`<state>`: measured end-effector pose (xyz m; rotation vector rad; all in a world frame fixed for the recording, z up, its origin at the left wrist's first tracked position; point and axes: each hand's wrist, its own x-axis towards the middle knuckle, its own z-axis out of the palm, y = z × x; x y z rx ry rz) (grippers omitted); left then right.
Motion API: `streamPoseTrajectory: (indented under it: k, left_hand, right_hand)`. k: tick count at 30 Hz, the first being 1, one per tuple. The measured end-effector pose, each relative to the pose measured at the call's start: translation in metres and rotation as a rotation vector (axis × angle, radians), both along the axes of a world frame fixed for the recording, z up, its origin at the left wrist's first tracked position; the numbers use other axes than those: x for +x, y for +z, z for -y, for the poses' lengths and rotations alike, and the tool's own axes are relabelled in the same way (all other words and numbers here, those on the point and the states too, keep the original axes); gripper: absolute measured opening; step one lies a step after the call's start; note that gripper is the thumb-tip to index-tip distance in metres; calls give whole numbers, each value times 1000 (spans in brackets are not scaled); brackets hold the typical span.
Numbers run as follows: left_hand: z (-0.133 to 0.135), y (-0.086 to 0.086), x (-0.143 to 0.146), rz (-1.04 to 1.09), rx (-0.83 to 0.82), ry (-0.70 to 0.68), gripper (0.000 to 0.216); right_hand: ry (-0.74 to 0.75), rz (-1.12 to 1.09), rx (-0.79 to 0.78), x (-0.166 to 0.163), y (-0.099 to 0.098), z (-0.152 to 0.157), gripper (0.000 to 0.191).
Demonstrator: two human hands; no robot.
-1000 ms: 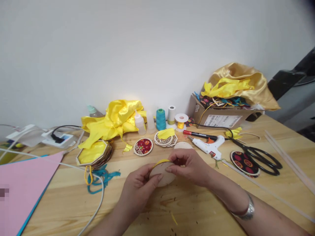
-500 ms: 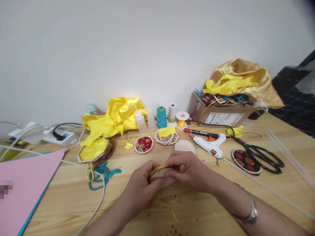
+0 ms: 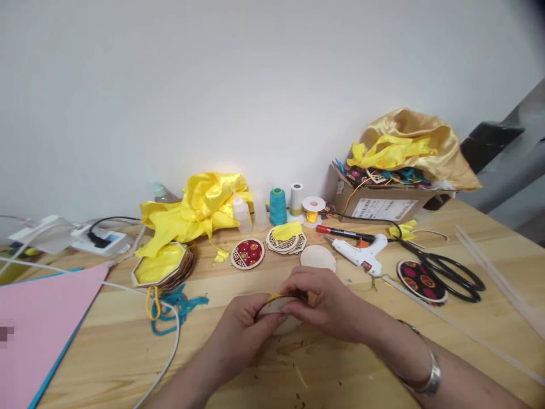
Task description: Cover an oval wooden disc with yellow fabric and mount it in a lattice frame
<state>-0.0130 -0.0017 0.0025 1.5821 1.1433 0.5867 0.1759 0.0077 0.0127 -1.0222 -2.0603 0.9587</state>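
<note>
A thin round pale disc (image 3: 271, 307) with a strip of yellow fabric along its far edge is held upright at a tilt between both hands, low over the table. My left hand (image 3: 243, 325) grips the disc's left side, thumb on the near face and fingers behind it. At the right side, my right hand (image 3: 320, 305) pinches the rim, thumb and fingertips close together. Much of the disc is covered by the fingers. Just behind the right hand lies another plain round disc (image 3: 318, 258). A round piece with red patterned fabric (image 3: 248, 254) rests beyond the left hand.
Right of the hands lie a white glue gun (image 3: 361, 254), a red-capped marker (image 3: 346, 233), black scissors (image 3: 453, 275) and a dark patterned disc (image 3: 422, 281). Left are stacked octagonal pieces (image 3: 159, 264), teal cord (image 3: 181, 307) and a white cable (image 3: 175, 341). Thread spools (image 3: 278, 207) and a cardboard box (image 3: 383, 203) stand behind.
Both hands still hold the disc in nearly the same place. The fingers have shifted slightly along its rim, and less yellow fabric shows. The view has moved a little.
</note>
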Motion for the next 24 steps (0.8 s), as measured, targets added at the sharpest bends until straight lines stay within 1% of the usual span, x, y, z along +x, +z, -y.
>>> streamPoseTrajectory:
  k: [1, 4, 5, 6, 7, 8, 10, 12, 16, 20, 24]
  left_hand:
    - [0, 0, 0, 11, 12, 3, 22]
    - [-2, 0, -3, 52, 49, 28, 21]
    - [-3, 1, -4, 73, 55, 48, 21]
    - [-4, 1, -5, 99, 59, 77, 22]
    - [-4, 1, -5, 127, 60, 105, 22]
    - [-5, 0, -6, 154, 62, 134, 21]
    - [-4, -1, -6, 213, 58, 187, 21]
    - [-4, -2, -5, 272, 25, 233, 20]
    - [-2, -5, -2, 375, -102, 281, 21]
    - [-3, -8, 0, 442, -184, 286, 22]
    - [-5, -8, 1, 471, -204, 283, 23]
  right_hand:
    - [-20, -22, -27, 1, 0, -1, 15]
    - [-55, -100, -168, 4, -2, -5, 49]
    - [-55, -120, -222, 5, -2, -7, 56]
    - [-53, -139, -267, 5, -3, -9, 58]
    - [-45, -161, -297, 6, -4, -10, 56]
    - [-32, -185, -307, 5, -5, -12, 49]
    - [-13, -235, -277, 4, -6, -13, 31]
    - [-37, -280, -221, 2, -6, -13, 21]
    - [-140, -327, -198, -2, -9, -13, 21]
    - [-155, -301, -190, -2, -12, -14, 21]
    - [-148, -244, -136, -1, -14, -14, 20]
